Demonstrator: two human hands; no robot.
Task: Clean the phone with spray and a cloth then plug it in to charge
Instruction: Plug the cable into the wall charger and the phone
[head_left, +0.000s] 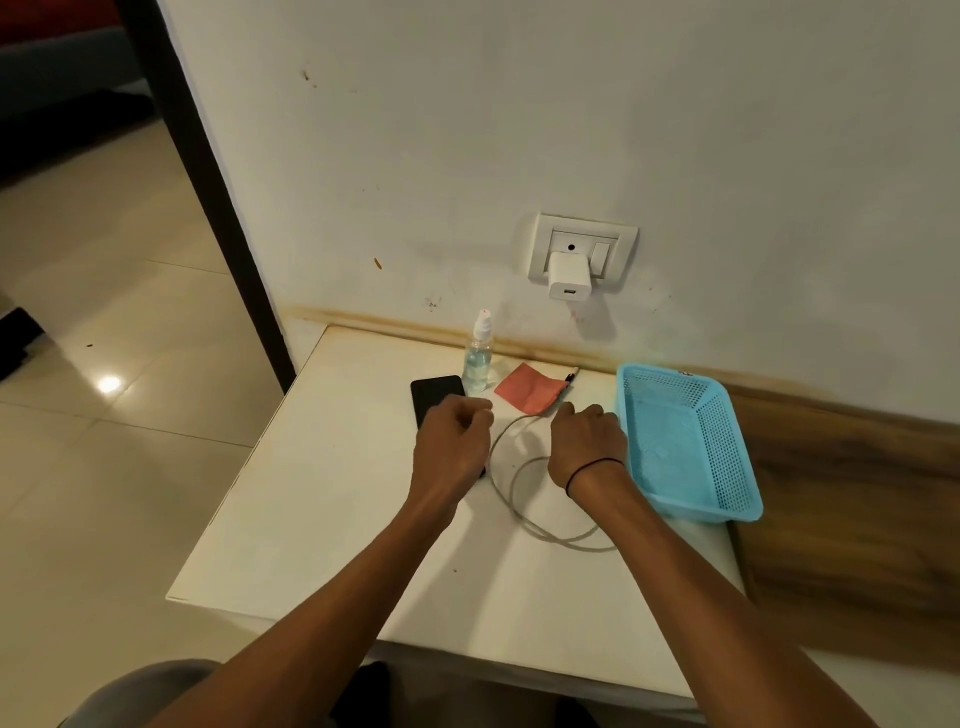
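White table (332, 519) against wall at 12, free edge at 9 over tiled floor. Black phone (434, 395) flat, long axis 12–6, near end hidden under left hand (454, 441), fingers curled; grip unclear. Spray bottle (478, 358) upright at phone's 2. Orange cloth (530, 394) beside it. Right hand (587, 441) knuckles up over cable (524, 514) loop; fingers hidden. Blue basket (727, 467) at 3. Charger (569, 283) in wall socket.

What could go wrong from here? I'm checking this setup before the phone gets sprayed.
1. The spray bottle stands right under the wall charger; mist aimed that way could wet the plugged-in adapter.
2. The cable loops loosely between the left hand and right hand; a wrist could snag it.
3. The bottle stands beside the phone, so reaching for the cloth could tip it.
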